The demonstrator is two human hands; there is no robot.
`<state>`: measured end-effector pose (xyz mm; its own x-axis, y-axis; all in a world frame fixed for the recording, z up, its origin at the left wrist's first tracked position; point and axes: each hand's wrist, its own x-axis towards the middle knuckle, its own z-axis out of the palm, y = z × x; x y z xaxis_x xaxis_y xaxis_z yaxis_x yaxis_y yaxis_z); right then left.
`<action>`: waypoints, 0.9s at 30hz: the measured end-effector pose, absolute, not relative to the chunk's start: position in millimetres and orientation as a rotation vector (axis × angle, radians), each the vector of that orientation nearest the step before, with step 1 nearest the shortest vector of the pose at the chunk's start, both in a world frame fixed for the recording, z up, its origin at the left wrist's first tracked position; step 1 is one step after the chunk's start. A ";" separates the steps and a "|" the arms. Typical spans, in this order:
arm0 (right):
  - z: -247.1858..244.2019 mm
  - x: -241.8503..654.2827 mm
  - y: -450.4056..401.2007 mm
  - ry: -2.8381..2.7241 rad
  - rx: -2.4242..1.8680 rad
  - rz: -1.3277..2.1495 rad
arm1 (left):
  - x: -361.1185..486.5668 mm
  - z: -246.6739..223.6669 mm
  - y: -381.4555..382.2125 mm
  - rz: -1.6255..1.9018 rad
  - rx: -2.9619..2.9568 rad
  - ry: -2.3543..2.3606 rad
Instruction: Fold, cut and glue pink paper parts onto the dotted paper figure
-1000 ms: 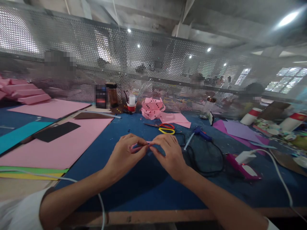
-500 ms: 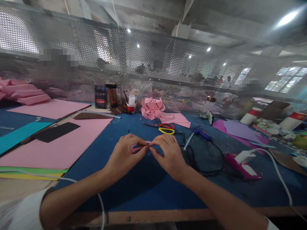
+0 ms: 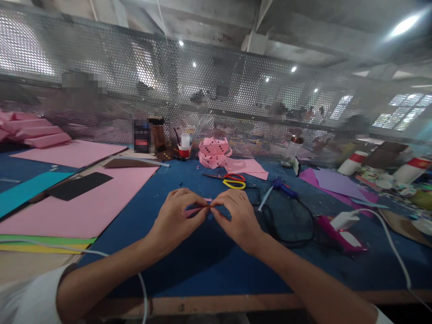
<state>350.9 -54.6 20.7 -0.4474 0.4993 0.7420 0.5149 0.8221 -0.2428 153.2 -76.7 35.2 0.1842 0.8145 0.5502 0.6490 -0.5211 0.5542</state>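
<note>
My left hand (image 3: pixel 179 217) is closed in a pinch on a small pink paper strip (image 3: pixel 191 211), part of which shows inside the curl of the fingers. At the strip's right end, the thumb and forefinger of my right hand (image 3: pixel 239 219) are pressed together, their tips meeting those of the left hand. Both hands are held over the blue tabletop (image 3: pixel 202 265). Much of the strip lies hidden behind the fingers. Just beyond the hands are scissors (image 3: pixel 234 181) with red and yellow handles.
A blue glue gun (image 3: pixel 285 188) with a black cord lies at right, near a magenta power strip (image 3: pixel 344 236) with a white plug (image 3: pixel 344 220). Pink sheets (image 3: pixel 77 204) and a black paper piece (image 3: pixel 81 186) lie left. A dotted pink paper shape (image 3: pixel 215 153) stands behind.
My hands stay in nearly the same place, still pinching the pink paper strip. Beyond the mesh screen, people have shifted slightly.
</note>
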 end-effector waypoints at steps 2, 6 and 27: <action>20.6 350.9 -54.4 -2.126 -0.746 -0.023 | 153.0 34.8 -76.2 1.248 2.263 1.428; 21.2 351.3 -53.7 -2.139 -0.749 -0.025 | 152.8 33.8 -75.1 1.256 2.294 1.433; 25.6 356.7 -47.1 -2.220 -0.787 0.285 | 154.1 35.1 -74.4 1.214 2.260 1.414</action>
<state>356.7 -47.1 25.6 -0.5292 0.6172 0.5822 0.4498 0.7859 -0.4243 154.1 -74.4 35.1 0.1993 0.8240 0.5304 0.6492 -0.5164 0.5584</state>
